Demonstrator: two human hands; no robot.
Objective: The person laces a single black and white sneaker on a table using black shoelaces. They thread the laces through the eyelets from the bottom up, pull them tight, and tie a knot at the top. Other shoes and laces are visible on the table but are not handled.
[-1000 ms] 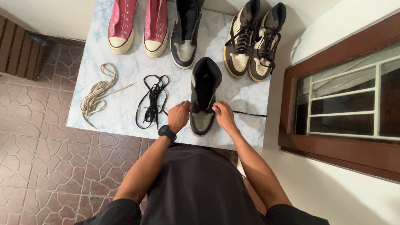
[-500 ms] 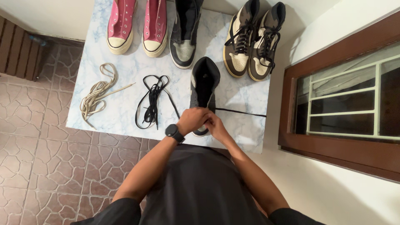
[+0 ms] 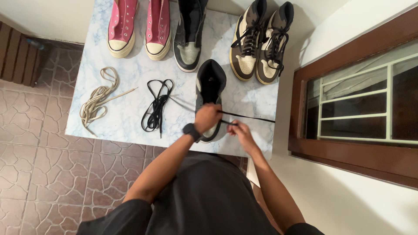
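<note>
Lacing in hand: black-and-grey high-top sneaker (image 3: 210, 87), near edge of the marble-patterned blue-white bench (image 3: 126, 117).

Left hand (image 3: 207, 117) is closed over the toe-end eyelets; right hand (image 3: 241, 132) pinches the thin black shoelace (image 3: 252, 117), which runs taut to the right. Hands are close together, not touching. Judged early stage: lace appears only at the lowest eyelets, upper ones bare. Its mate (image 3: 190, 35) stands unlaced, a loose black lace bundle (image 3: 156, 109) and a beige lace bundle (image 3: 98, 98) unused. The pink pair (image 3: 139, 26) is also laceless; the brown pair (image 3: 261, 41) is laced.

Matt cloth black lace (image 3: 248, 116) crosses a smooth, faintly glossy marble-look tabletop (image 3: 126, 117) (blue-veined) beside leather-like black sneaker (image 3: 210, 82).
</note>
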